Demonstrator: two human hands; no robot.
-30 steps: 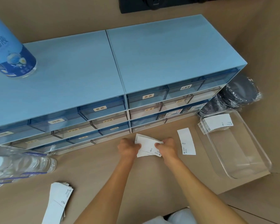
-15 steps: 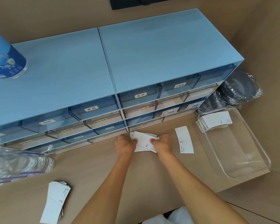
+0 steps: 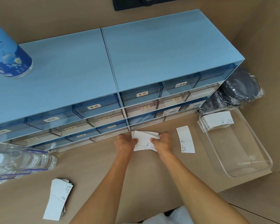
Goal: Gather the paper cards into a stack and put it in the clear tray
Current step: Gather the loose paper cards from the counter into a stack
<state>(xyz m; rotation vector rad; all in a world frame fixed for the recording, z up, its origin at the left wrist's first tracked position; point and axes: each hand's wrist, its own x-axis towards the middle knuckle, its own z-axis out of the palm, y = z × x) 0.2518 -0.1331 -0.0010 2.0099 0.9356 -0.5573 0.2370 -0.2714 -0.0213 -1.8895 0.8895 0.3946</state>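
Note:
My left hand point(image 3: 125, 143) and my right hand point(image 3: 162, 143) both grip a loose, fanned bunch of white paper cards point(image 3: 144, 140) on the tan table, just in front of the blue drawer cabinet. A single white card point(image 3: 185, 139) lies flat to the right of my right hand. The clear tray point(image 3: 255, 160) stands at the right; a stack of cards point(image 3: 216, 121) lies in its far left corner. Another uneven pile of cards point(image 3: 59, 200) lies at the near left of the table.
Two blue drawer cabinets point(image 3: 116, 75) with labelled drawers span the back. A blue-labelled bottle point(image 3: 8, 55) stands on the left cabinet. A pack of water bottles point(image 3: 14, 160) lies at the left. Black items wrapped in plastic point(image 3: 239, 89) sit behind the tray.
Both hands stay on the bunch of cards, shifting it slightly between the fingers. The view has moved a little; the single card, the tray and the piles have not moved.

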